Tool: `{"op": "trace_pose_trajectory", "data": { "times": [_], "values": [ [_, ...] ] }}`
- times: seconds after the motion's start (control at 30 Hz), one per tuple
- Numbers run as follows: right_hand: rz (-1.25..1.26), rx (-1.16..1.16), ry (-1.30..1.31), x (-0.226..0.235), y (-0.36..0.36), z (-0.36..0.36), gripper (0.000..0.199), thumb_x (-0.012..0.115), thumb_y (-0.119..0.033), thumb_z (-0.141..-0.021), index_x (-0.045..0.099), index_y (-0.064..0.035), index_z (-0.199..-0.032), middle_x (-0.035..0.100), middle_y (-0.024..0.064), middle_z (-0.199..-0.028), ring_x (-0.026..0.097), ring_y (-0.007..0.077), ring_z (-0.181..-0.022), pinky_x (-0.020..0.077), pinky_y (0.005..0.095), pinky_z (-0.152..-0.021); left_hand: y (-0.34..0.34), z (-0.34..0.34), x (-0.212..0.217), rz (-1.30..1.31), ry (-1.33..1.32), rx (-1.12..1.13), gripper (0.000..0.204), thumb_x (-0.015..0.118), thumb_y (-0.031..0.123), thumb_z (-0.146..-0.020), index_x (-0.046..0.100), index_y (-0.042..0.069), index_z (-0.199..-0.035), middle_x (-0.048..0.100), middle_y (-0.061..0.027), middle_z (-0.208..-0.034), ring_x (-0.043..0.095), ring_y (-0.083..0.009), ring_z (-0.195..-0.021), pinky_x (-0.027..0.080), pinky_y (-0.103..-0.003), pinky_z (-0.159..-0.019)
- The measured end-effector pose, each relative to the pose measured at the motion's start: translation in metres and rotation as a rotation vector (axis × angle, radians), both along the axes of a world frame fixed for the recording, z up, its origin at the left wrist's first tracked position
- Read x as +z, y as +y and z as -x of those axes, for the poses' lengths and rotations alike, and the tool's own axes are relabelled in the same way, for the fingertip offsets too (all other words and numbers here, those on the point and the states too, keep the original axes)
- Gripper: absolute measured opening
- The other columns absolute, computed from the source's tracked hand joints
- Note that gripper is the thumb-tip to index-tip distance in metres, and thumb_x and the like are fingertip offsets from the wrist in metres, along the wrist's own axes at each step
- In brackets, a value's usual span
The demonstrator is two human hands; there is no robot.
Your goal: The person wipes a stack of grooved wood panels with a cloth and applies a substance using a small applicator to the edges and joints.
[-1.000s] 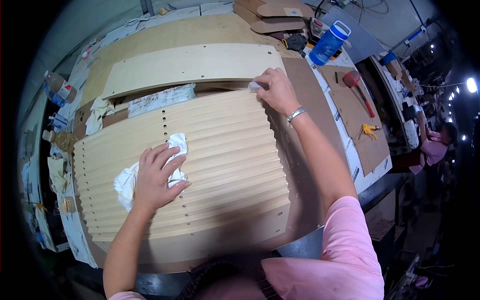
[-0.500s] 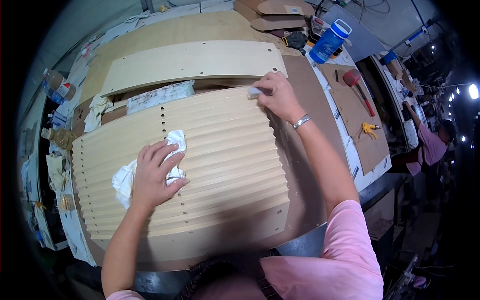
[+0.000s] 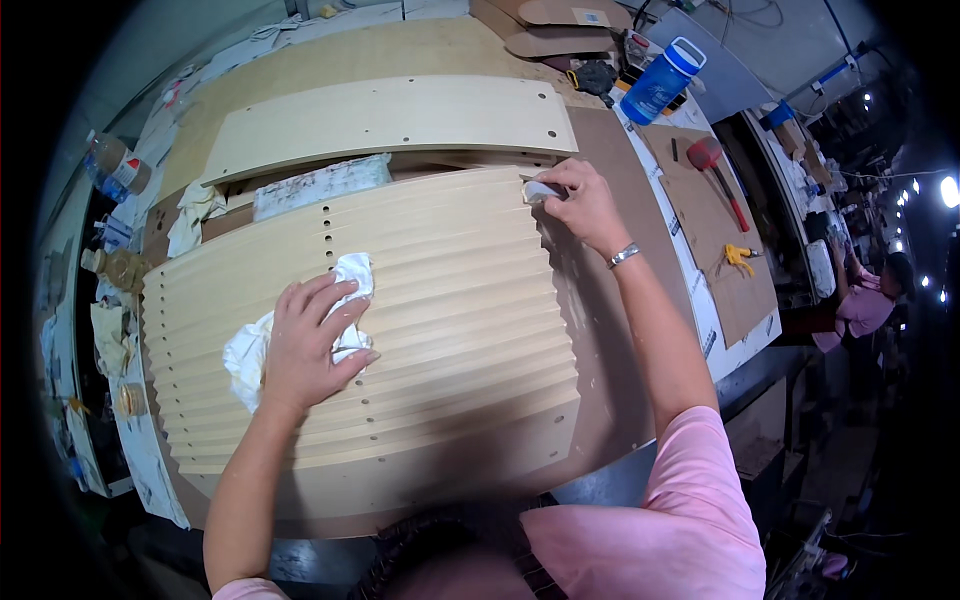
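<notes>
Pink sleeve (image 3: 690, 470), mine, lower right of frame, is nearest. L hand (image 3: 312, 345) sits left of centre, palm down, fingers a bit apart, over a white rag (image 3: 247, 358) on the panel (image 3: 450, 265); can't tell how much is bunched under the palm. Rag looks light, soft & limp: a flat press or a handful anywhere wd do. Panel = pale, ribbed, lying mid-frame; prob. stiff & fairly heavy, best taken by both side edges w/ two hands, tho the zigzag right edge looks easy to chip. Ribs look smooth, so rag cd slide on them.

R hand (image 3: 587, 207), upper right of centre, has thumb & fingers clamped on a small pale block (image 3: 540, 191) at the panel's top-right corner. Block looks light & firm; pinch it by the sides, fingertips clear of the edge. Material: can't tell.

Further off: yellow air gun (image 3: 740, 257) & red mallet (image 3: 704, 153) at right, flat board (image 3: 390, 120) upper centre, blue bottle (image 3: 655, 92) upper right, cardboard box (image 3: 560, 12) at top edge. Farthest, right side: co-worker (image 3: 865, 305), also in pink.
</notes>
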State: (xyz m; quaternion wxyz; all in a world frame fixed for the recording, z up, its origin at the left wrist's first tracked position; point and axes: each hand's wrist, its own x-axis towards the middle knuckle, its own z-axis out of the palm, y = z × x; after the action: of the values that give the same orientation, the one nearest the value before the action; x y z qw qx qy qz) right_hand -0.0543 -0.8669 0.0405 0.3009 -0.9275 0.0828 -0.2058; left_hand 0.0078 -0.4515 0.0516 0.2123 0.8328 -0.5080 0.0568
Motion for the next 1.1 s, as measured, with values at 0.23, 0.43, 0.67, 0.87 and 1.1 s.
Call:
{"op": "trace_pose_trajectory", "data": {
  "times": [0.23, 0.43, 0.67, 0.87, 1.1],
  "values": [
    [-0.134, -0.009, -0.006, -0.007, 0.006, 0.011, 0.026, 0.072, -0.011, -0.070, 0.077, -0.0077, -0.096, 0.069, 0.0099, -0.094, 0.060, 0.0283, -0.092, 0.0507, 0.0373, -0.084, -0.001, 0.000, -0.001, -0.010, 0.005, 0.005, 0.052, 0.079, 0.040, -0.070, 0.069, 0.014, -0.114, 0.060, -0.0049, -0.130, 0.049, -0.0312, -0.127, 0.034, -0.053, -0.108],
    [-0.069, 0.031, -0.030, -0.005, 0.012, 0.019, 0.029, 0.066, -0.004, -0.071, 0.076, -0.0048, -0.098, 0.069, 0.0089, -0.095, 0.060, 0.0249, -0.094, 0.0507, 0.0338, -0.086, -0.002, 0.001, 0.001, -0.018, -0.016, 0.003, 0.051, 0.078, 0.040, -0.070, 0.069, 0.013, -0.113, 0.060, -0.0059, -0.130, 0.049, -0.0319, -0.127, 0.034, -0.053, -0.108],
    [0.057, 0.019, -0.224, 0.010, 0.043, 0.017, 0.022, 0.065, -0.007, -0.072, 0.075, -0.0056, -0.092, 0.063, 0.0099, -0.088, 0.056, 0.0295, -0.090, 0.0480, 0.0403, -0.082, -0.003, 0.002, 0.001, -0.015, -0.015, 0.000, 0.053, 0.078, 0.038, -0.068, 0.069, 0.012, -0.113, 0.060, -0.0067, -0.129, 0.050, -0.0333, -0.126, 0.035, -0.053, -0.106],
    [0.139, 0.317, -0.119, 0.011, 0.128, -0.011, 0.019, 0.064, -0.004, -0.076, 0.074, -0.0053, -0.091, 0.062, 0.0076, -0.087, 0.055, 0.0272, -0.090, 0.0481, 0.0373, -0.084, -0.004, -0.001, -0.001, -0.014, -0.007, -0.011, 0.052, 0.079, 0.037, -0.067, 0.069, 0.011, -0.112, 0.061, -0.0069, -0.128, 0.050, -0.0336, -0.125, 0.036, -0.052, -0.106],
    [0.202, 0.006, -0.013, 0.010, 0.032, 0.038, 0.027, 0.065, -0.006, -0.070, 0.075, -0.0056, -0.095, 0.064, 0.0090, -0.086, 0.056, 0.0270, -0.087, 0.0497, 0.0370, -0.081, -0.003, 0.002, 0.001, 0.005, -0.004, -0.007, 0.052, 0.079, 0.036, -0.067, 0.070, 0.011, -0.111, 0.061, -0.0071, -0.128, 0.050, -0.0343, -0.125, 0.037, -0.052, -0.105]
  ]
}}
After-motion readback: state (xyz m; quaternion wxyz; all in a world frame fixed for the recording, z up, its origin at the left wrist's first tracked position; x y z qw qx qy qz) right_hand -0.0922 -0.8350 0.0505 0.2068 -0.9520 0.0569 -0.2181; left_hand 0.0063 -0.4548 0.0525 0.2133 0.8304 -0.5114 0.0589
